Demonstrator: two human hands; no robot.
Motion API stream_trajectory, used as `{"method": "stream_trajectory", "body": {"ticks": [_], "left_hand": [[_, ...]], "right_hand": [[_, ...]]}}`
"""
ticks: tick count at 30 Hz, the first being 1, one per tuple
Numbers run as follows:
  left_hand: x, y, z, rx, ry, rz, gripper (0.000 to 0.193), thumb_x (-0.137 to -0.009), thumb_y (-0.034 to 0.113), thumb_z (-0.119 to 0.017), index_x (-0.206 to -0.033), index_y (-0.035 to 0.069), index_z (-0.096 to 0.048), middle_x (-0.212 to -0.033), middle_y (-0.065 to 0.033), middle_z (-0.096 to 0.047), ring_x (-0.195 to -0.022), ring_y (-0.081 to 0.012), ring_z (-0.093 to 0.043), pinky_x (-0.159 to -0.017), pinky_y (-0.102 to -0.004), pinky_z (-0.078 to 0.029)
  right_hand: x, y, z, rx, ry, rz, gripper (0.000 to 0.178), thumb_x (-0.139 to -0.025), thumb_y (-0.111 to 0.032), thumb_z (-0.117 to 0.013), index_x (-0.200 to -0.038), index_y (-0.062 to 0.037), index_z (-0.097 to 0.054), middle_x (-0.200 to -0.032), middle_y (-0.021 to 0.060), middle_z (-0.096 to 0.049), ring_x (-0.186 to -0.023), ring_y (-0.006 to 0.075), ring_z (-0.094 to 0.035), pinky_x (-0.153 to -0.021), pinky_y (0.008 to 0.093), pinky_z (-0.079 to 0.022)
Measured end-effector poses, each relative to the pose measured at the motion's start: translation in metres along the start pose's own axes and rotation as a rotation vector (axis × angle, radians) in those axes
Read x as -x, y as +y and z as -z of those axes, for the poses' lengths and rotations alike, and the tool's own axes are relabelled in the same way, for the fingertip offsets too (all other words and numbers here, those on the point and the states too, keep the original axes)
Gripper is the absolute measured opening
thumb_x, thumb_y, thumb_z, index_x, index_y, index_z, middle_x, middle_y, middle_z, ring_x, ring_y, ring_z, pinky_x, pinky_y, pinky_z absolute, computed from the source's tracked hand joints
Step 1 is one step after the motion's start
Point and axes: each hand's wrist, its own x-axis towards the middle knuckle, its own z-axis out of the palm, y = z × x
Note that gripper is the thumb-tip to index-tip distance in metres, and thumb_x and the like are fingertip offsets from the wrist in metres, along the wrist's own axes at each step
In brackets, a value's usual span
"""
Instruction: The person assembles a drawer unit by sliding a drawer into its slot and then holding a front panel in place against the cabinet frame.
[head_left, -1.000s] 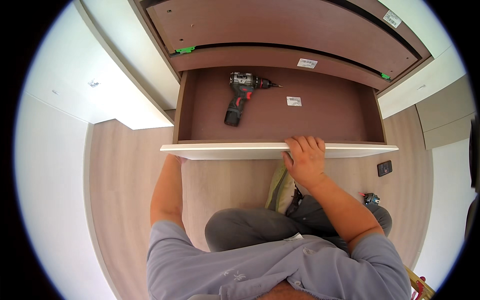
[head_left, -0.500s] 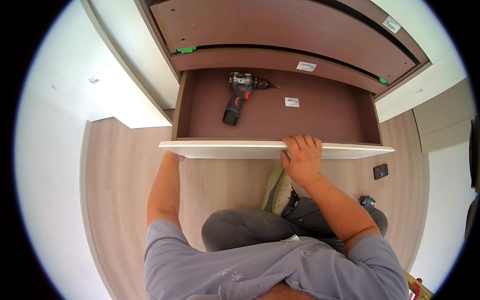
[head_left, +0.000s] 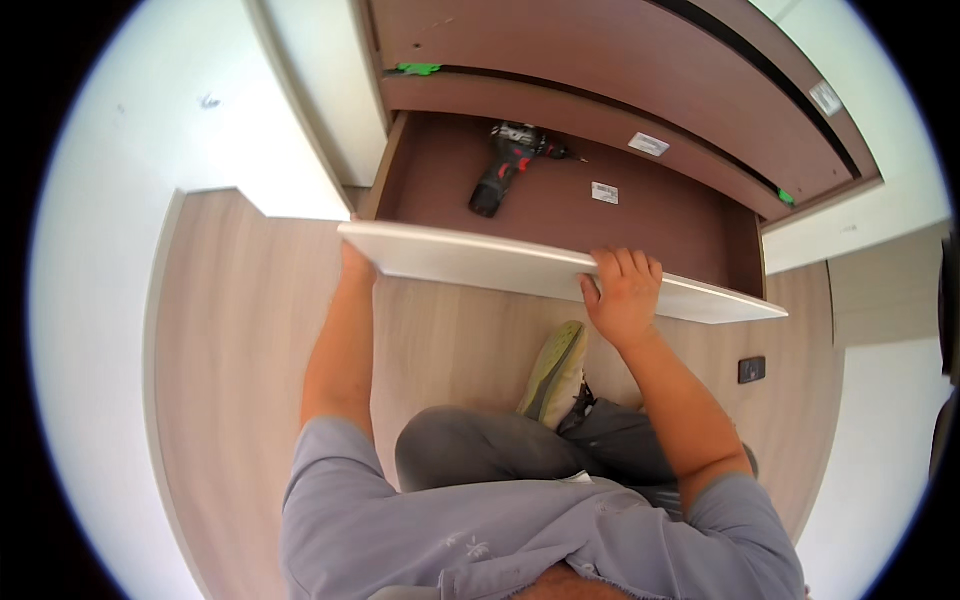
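In the cabinet, the drawer stands open, drill inside. Right hand pinches its front; left hand's grip can't be told. Sliding the drawer seems in hand, calling next for even force.

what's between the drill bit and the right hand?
A white label on the drawer floor, then the drawer front, which the right hand grips. Head view shows it.

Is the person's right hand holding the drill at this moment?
No, the right hand grips the white drawer front, while the drill lies inside the drawer.
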Motion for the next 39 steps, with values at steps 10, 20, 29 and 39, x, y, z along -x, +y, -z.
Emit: {"method": "stream_trajectory", "body": {"ticks": [10, 20, 29, 39], "left_hand": [[0.208, -0.036, 0.045, -1.111, -0.184, -0.796, 0.042, -0.093, 0.019, -0.072, -0.132, 0.006, -0.064, -0.136, -0.0155, -0.067, -0.13, -0.0372, -0.06, -0.111, -0.0483, -0.047], [0.21, -0.029, 0.042, -1.16, -0.187, -0.758, 0.036, -0.092, 0.022, -0.074, -0.125, 0.01, -0.066, -0.137, -0.0088, -0.066, -0.134, -0.0319, -0.057, -0.114, -0.0487, -0.044], [0.211, -0.027, 0.044, -1.14, -0.208, -0.754, 0.03, -0.09, 0.017, -0.073, -0.119, 0.01, -0.068, -0.135, -0.0053, -0.067, -0.134, -0.0302, -0.057, -0.114, -0.0484, -0.045], [0.205, -0.038, 0.048, -1.106, -0.186, -0.797, 0.023, -0.089, 0.014, -0.071, -0.111, 0.011, -0.069, -0.132, -0.0041, -0.068, -0.132, -0.0286, -0.058, -0.112, -0.0483, -0.046]], "right_hand": [[-0.098, 0.057, -0.066, 0.118, -0.003, 0.26, 0.086, -0.09, -0.02, -0.081, -0.164, -0.0068, -0.038, -0.177, 0.0163, -0.029, -0.162, 0.0357, -0.03, -0.129, 0.0568, -0.024], [-0.146, 0.098, -0.128, 0.346, -0.024, 0.526, 0.091, -0.093, -0.019, -0.072, -0.172, -0.0099, -0.028, -0.18, 0.0144, -0.023, -0.167, 0.0358, -0.019, -0.131, 0.0606, -0.016], [-0.152, 0.079, -0.114, 0.434, -0.134, 0.435, 0.094, -0.09, -0.014, -0.072, -0.172, -0.0084, -0.026, -0.18, 0.0171, -0.021, -0.167, 0.0389, -0.017, -0.133, 0.0623, -0.014], [-0.14, 0.062, -0.084, 0.282, -0.188, 0.426, 0.096, -0.086, -0.011, -0.073, -0.17, -0.0021, -0.026, -0.18, 0.0198, -0.021, -0.166, 0.0391, -0.018, -0.134, 0.056, -0.017]]}}
